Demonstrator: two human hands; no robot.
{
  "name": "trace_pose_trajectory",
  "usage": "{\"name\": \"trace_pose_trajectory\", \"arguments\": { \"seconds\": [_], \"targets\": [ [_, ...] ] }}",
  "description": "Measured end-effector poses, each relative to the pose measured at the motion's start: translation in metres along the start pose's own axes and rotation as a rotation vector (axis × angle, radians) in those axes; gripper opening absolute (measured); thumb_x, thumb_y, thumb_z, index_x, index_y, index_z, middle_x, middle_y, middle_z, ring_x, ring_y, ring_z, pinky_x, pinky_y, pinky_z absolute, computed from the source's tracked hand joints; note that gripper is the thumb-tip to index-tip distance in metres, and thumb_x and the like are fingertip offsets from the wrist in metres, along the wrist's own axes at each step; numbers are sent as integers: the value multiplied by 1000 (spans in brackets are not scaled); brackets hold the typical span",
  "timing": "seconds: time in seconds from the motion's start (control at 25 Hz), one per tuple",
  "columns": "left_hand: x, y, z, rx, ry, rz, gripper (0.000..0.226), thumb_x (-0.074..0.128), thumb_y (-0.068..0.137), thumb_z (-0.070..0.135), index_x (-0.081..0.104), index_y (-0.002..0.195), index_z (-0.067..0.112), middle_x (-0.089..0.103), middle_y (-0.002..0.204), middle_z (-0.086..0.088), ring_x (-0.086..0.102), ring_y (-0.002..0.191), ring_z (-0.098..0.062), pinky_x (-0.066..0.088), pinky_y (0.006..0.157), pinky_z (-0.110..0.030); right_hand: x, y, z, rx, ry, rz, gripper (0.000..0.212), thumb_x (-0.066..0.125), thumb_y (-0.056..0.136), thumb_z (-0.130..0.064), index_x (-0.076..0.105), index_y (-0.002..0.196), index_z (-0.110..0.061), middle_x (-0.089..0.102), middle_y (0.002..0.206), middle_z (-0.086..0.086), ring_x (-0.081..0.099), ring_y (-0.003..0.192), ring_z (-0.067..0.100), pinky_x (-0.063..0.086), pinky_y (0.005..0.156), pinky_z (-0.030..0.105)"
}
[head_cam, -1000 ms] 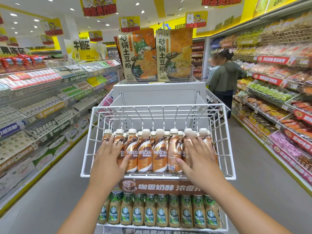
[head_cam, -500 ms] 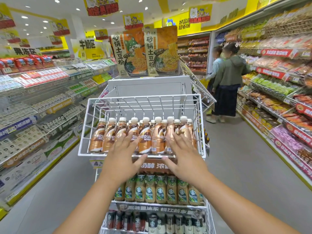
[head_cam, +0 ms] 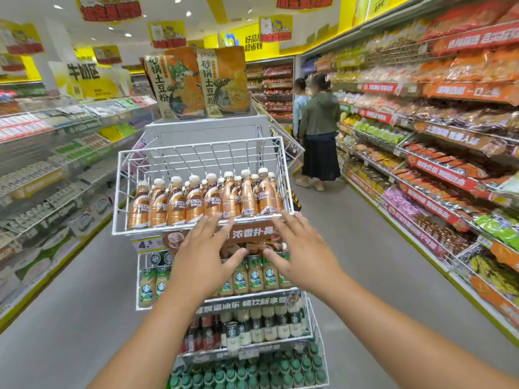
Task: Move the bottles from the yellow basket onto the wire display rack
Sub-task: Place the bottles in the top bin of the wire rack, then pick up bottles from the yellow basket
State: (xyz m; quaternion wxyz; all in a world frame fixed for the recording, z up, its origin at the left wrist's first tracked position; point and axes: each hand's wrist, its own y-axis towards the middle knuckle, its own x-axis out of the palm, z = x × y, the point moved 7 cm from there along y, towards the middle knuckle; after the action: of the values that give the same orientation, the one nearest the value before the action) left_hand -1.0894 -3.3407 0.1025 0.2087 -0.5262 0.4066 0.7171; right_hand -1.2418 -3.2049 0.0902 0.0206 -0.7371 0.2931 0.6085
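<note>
Head view. A supermarket aisle is seen, with a grey floor (head_cam: 365,248), yellow wall bands and hanging signs overhead. Stocked shelves (head_cam: 438,153) run along the right side, packed with bagged snacks and red and orange price strips; more shelving (head_cam: 47,169) is set along the left. Two shoppers (head_cam: 317,136) are stood at the right-hand shelves, further down the aisle.

In the centre a white wire display rack (head_cam: 280,175) is placed, several tiers high. Its top basket is filled along the front with a row of copper-brown plastic coffee bottles with white caps (head_cam: 196,200), upright and packed side by side, with a second row just behind. Two large orange noodle packets (head_cam: 196,82) are propped on a white box behind the basket. On the tier below, green-labelled glass coffee bottles (head_cam: 252,276) are lined up; darker bottles and green-capped bottles are stacked on the lower tiers. A price tag reading 4.5 (head_cam: 147,244) is fixed under the top basket.

The left hand (head_cam: 202,259) and right hand (head_cam: 303,256) are held out in front of the rack, just below the top basket's front edge. The fingers of both are spread apart and nothing is gripped. No contact with the wire can be confirmed. The yellow basket is not seen.
</note>
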Motion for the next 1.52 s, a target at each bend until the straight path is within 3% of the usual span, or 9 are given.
{"name": "trace_pose_trajectory", "arguments": {
  "seconds": [0.28,0.56,0.72,0.84,0.92,1.04,1.24,1.4,1.52],
  "targets": [
    [-27,-90,48,138,-32,-29,79,31,93,76,11,160,40,0,171,6,-1,157,-18,11,124,-43,-51,-137,-14,165,-90,11,78,37,101,-66,11,164,-27,1,172,-6,-4,159,18,5,127,37],
    [-36,-161,167,311,-72,10,79,38,92,73,29,158,32,13,170,-4,10,156,-27,14,125,-47,-117,-290,28,473,-279,31,83,22,99,-71,11,164,-22,0,173,4,-1,159,28,7,129,45],
    [-38,-205,269,456,-99,-2,80,39,90,74,37,156,27,24,167,-8,22,153,-32,26,122,-51,-157,-397,67,613,-306,112,86,23,91,-70,46,152,-13,36,163,13,31,151,36,32,121,52],
    [-36,-251,364,564,-159,-51,85,29,86,75,46,152,23,31,164,-12,29,149,-36,34,117,-55,-191,-490,106,718,-301,119,82,28,98,-70,23,162,-20,10,172,4,4,159,28,11,129,45],
    [-35,-292,435,635,-207,-65,85,28,85,73,50,148,21,37,161,-13,34,147,-37,38,113,-55,-215,-565,140,792,-329,138,85,21,95,-75,13,164,-25,0,173,1,-4,159,24,3,128,40],
    [-35,-363,542,733,-278,-81,85,29,85,73,50,149,21,37,161,-13,34,148,-36,36,115,-53,-253,-684,183,863,-366,164,96,6,83,-76,17,163,-24,6,173,2,3,159,26,6,127,39],
    [-34,-474,694,879,-351,-151,89,21,84,77,37,156,28,25,167,-7,20,154,-28,29,119,-49,-299,-857,231,980,-369,162,90,16,90,-73,21,163,-20,7,172,1,3,159,25,4,127,37],
    [-35,-525,777,947,-409,-222,86,29,85,75,33,158,30,19,169,-3,13,156,-24,25,121,-45,-323,-934,270,1043,-327,157,96,11,85,-76,20,163,-21,7,172,0,-3,159,23,-2,126,35],
    [-14,-543,822,1019,-414,-295,86,30,85,75,25,160,32,12,170,0,9,157,-21,22,122,-42,-327,-963,301,1065,-303,160,99,9,83,-76,21,163,-20,8,172,1,-2,159,23,8,129,40]
  ]
}}
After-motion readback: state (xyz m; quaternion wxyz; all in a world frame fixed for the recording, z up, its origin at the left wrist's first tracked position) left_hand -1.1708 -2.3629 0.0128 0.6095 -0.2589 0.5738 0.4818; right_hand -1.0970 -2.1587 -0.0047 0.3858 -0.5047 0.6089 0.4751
